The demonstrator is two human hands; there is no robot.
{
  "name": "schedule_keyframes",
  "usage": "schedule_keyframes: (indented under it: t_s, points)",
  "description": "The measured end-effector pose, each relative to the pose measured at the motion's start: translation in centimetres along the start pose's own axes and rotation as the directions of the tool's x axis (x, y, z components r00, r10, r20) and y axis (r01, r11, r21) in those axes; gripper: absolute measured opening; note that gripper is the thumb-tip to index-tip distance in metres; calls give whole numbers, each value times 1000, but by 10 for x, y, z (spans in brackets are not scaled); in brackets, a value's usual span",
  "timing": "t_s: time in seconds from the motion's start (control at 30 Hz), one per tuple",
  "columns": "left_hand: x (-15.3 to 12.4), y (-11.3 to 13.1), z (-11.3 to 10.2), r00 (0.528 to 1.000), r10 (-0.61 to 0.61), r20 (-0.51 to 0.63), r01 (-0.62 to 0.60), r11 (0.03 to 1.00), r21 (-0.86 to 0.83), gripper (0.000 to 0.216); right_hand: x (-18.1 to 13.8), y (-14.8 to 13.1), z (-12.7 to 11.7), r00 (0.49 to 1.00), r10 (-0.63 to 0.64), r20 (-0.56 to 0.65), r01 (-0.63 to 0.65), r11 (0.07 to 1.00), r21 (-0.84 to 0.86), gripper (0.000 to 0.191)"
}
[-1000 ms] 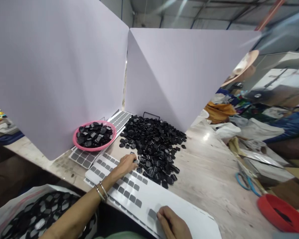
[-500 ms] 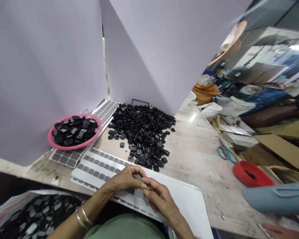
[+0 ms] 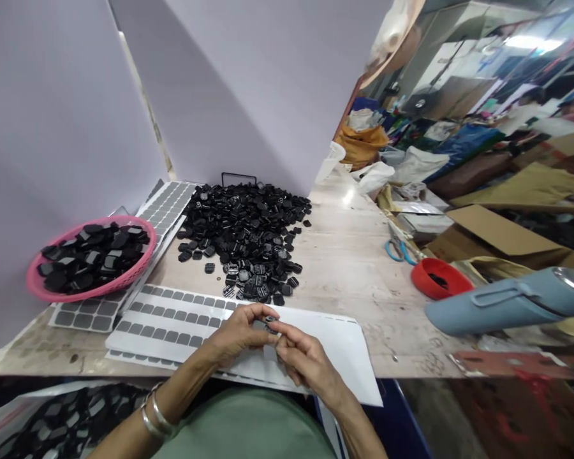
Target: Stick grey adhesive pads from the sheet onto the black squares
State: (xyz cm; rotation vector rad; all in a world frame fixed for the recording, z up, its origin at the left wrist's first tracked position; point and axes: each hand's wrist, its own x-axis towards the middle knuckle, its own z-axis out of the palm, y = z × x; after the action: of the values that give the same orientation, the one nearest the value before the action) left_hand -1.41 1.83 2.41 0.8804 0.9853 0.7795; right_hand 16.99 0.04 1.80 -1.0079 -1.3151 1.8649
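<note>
My left hand point(image 3: 242, 333) is closed, pinching a small black plastic piece point(image 3: 270, 320) between thumb and fingers. My right hand point(image 3: 310, 358) meets it there, its fingertips closed at the piece's near edge; a pale scrap, perhaps a sticker, shows just below, and I cannot make out what the right fingers grip. Both hands are over a white sheet of grey stickers point(image 3: 172, 322), whose right part is bare. Beyond the sheet spreads a heap of similar black pieces point(image 3: 249, 223).
To the left, a pink basket point(image 3: 148, 252) of black pieces rests partly on more sticker sheets point(image 3: 169, 204). On the right are blue-handled scissors point(image 3: 396, 252), a red bowl point(image 3: 425, 280) and a blue-grey bottle point(image 3: 497, 303). A bag of black pieces point(image 3: 71, 417) is below the table edge.
The view has swung to the right, so the table's things appear further left. The black piece shows more of its ridged side between my hands, which stay together over the sheet.
</note>
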Motion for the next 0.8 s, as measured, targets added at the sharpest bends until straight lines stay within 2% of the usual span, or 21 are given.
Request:
schedule_keyframes:
  t_s: [0.13,0.2,0.3,0.37,0.47,0.8]
  points:
    - [3,-1,0,1000,0,-25,0,1000,13,37,-8,-4,-13,984,-119,-135,70,945,-318,38]
    - [4,-1,2,1000,-26,-17,26,1000,11,39,-11,-8,-18,949,-244,-202,107,847,-521,34]
    - [4,-1,6,997,-76,19,76,997,-5,41,-12,-13,-20,895,-410,-175,167,672,-721,28]
    - [4,0,8,995,-92,46,93,995,-22,40,-10,-13,-18,874,-471,-122,208,587,-782,26]
    - [4,0,9,992,-106,65,108,993,-36,40,-7,-11,-15,861,-504,-69,234,513,-826,25]
    - [0,1,9,992,-106,67,110,992,-59,41,-6,-13,-7,877,-480,-19,221,438,-872,24]
